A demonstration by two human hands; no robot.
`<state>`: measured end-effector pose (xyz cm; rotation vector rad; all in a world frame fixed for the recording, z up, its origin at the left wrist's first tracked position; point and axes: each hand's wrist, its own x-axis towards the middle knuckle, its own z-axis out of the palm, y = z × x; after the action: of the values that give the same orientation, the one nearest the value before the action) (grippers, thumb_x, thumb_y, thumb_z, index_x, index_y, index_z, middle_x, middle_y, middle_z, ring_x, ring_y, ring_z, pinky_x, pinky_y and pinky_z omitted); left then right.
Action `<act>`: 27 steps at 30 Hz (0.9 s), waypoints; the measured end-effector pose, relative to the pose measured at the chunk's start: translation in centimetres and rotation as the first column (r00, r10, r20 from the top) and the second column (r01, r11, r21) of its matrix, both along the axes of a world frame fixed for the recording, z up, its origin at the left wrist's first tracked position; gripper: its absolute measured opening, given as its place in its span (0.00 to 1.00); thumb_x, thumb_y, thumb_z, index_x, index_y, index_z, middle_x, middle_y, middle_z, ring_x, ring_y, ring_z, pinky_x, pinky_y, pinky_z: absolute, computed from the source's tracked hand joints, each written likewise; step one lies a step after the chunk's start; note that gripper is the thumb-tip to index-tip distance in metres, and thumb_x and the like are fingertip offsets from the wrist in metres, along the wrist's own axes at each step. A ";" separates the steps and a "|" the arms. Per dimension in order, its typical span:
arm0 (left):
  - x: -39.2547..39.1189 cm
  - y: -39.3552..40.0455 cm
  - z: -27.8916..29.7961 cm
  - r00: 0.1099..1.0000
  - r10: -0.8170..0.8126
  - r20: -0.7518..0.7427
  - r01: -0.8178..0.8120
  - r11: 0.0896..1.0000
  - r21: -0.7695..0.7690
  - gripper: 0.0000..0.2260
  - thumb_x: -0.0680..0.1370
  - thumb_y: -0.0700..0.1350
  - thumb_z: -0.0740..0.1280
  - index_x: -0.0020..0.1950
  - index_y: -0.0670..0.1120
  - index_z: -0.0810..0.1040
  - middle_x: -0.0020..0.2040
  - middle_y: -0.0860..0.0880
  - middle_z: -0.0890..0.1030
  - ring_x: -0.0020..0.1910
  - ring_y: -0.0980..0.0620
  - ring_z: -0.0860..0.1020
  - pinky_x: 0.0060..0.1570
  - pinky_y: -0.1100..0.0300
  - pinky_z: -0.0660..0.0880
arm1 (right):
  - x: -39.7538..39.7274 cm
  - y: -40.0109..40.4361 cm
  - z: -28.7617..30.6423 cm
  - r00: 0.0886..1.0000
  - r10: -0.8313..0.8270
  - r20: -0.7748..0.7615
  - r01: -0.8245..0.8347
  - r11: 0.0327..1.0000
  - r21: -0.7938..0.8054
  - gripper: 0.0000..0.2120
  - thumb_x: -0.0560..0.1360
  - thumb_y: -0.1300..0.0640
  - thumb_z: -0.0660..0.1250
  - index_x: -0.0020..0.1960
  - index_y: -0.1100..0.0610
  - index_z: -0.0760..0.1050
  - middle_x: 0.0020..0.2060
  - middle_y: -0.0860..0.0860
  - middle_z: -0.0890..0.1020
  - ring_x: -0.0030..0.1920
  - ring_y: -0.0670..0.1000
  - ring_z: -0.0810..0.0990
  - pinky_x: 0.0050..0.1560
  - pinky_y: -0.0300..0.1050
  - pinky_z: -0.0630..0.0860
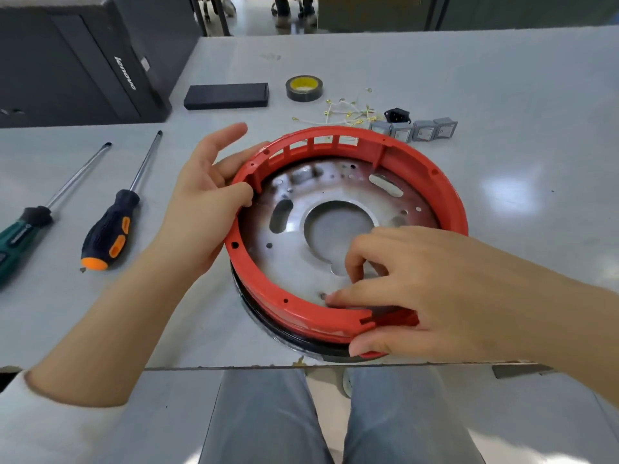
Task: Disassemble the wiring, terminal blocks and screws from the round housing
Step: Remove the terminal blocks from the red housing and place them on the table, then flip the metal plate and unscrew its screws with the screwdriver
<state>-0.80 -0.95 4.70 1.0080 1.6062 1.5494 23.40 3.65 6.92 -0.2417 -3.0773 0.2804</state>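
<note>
gleaming metal plate [294, 209] inside the round red housing [449, 195]

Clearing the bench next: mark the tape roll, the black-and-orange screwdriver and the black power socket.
tape roll [303, 88], head view, on its yellow core.
black-and-orange screwdriver [110, 226], head view, on its handle.
black power socket [397, 115], head view, on its front face.
</note>
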 end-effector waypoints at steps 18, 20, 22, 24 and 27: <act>-1.8 1.6 5.9 0.992 -0.100 0.083 0.090 0.989 0.113 0.24 0.84 0.47 0.52 0.38 0.53 0.86 0.40 0.55 0.84 0.43 0.57 0.82 0.52 0.57 0.76 | -0.1 4.2 8.1 0.701 -0.600 -0.385 -0.118 0.435 -0.893 0.12 0.72 0.47 0.64 0.38 0.47 0.85 0.30 0.44 0.82 0.31 0.43 0.80 0.33 0.32 0.74; -1.9 1.7 5.9 0.985 -0.143 0.098 0.132 0.985 0.111 0.24 0.83 0.57 0.50 0.49 0.52 0.85 0.52 0.49 0.84 0.54 0.53 0.81 0.60 0.50 0.72 | 0.1 5.4 7.7 0.657 -0.707 -0.263 -0.173 0.199 -0.965 0.11 0.71 0.47 0.66 0.37 0.51 0.85 0.32 0.48 0.83 0.33 0.46 0.81 0.35 0.35 0.77; -1.8 1.6 5.2 0.982 -0.190 -0.017 0.190 0.982 0.004 0.29 0.78 0.68 0.46 0.55 0.56 0.83 0.56 0.50 0.84 0.57 0.53 0.80 0.62 0.53 0.71 | 0.3 6.4 7.0 0.633 -0.766 -0.111 -0.187 -0.013 -0.982 0.10 0.66 0.48 0.69 0.38 0.53 0.84 0.36 0.50 0.83 0.38 0.50 0.82 0.37 0.39 0.80; -1.6 1.6 4.3 0.981 -0.055 -0.184 0.037 0.994 -0.102 0.23 0.78 0.68 0.50 0.49 0.62 0.82 0.48 0.60 0.84 0.51 0.62 0.80 0.57 0.63 0.72 | 0.5 7.2 5.6 0.626 -0.779 0.022 -0.138 -0.139 -0.981 0.09 0.64 0.50 0.69 0.38 0.53 0.83 0.39 0.52 0.82 0.39 0.53 0.82 0.39 0.43 0.80; -1.0 2.0 2.6 0.939 0.044 -0.341 -0.109 0.979 -0.173 0.13 0.81 0.58 0.59 0.44 0.57 0.80 0.42 0.58 0.82 0.45 0.59 0.79 0.43 0.64 0.72 | 0.9 8.0 3.5 0.629 -0.762 0.155 -0.056 -0.243 -0.968 0.12 0.73 0.50 0.64 0.42 0.55 0.84 0.45 0.53 0.84 0.44 0.55 0.83 0.46 0.49 0.80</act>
<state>-1.82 1.01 7.29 1.1606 2.0080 1.2904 24.32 11.65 10.45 -0.9526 -1.2012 2.1010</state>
